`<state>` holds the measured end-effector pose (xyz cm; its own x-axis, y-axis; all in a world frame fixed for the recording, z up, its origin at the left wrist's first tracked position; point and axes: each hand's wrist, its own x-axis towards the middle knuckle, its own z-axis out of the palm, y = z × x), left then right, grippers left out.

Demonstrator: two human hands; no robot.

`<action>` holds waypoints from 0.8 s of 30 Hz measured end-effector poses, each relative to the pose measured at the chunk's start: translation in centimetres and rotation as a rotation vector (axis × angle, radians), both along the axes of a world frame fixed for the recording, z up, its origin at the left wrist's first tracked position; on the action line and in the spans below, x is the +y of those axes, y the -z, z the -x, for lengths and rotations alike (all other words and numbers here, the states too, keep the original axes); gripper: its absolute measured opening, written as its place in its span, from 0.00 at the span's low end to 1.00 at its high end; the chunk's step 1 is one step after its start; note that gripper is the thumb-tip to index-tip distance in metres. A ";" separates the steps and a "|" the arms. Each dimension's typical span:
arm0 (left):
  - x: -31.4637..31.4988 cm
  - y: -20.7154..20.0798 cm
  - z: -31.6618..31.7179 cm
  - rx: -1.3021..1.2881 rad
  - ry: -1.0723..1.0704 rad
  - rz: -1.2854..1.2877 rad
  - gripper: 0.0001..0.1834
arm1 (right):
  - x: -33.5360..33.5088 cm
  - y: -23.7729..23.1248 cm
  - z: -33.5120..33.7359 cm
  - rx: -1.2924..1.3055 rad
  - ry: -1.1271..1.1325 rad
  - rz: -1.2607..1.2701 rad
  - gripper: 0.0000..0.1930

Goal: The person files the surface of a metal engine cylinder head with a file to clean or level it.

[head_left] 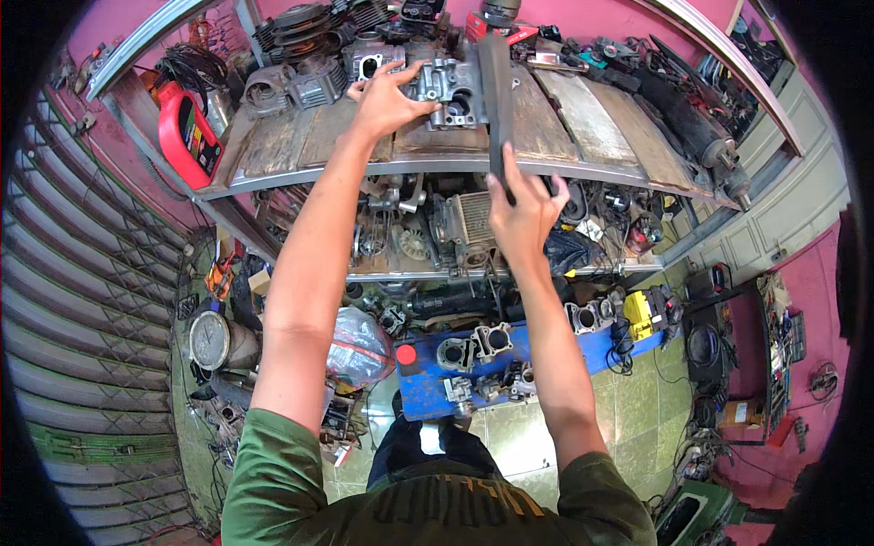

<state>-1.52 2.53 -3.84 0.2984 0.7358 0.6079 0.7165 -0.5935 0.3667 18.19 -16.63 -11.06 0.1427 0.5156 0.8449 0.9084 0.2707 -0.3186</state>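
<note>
A grey cast-metal engine part (446, 84) with a round opening lies on the plank-topped upper shelf (537, 123). My left hand (387, 102) grips its left side, thumb at the lower edge and fingers higher up. In my right hand (530, 211) is a long, dark, flat tool (496, 105), smeared by motion, so its exact kind is unclear. Its length points away from me, along the right side of the engine part. Whether the tool touches the part cannot be made out. Finned cylinder blocks (314, 84) stand left of my left hand.
A red plastic bottle (187, 135) stands at the shelf's left end, and a dark cylindrical part (696, 127) lies at the right. Below are a lower shelf of engine parts, a blue bench (423, 387) with cylinder blocks, and a folding metal gate (91, 318) at left.
</note>
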 end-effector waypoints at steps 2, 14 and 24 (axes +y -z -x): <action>-0.1 0.1 0.5 -0.007 -0.001 -0.018 0.51 | 1.5 -2.3 -0.3 -0.050 0.065 -0.069 0.30; -0.4 -0.4 -0.3 -0.009 0.046 0.036 0.49 | -1.0 2.4 -0.2 -0.046 0.026 -0.033 0.28; -0.5 -0.3 -0.3 -0.086 0.124 0.036 0.50 | 2.0 2.3 -2.3 -0.165 0.115 -0.048 0.30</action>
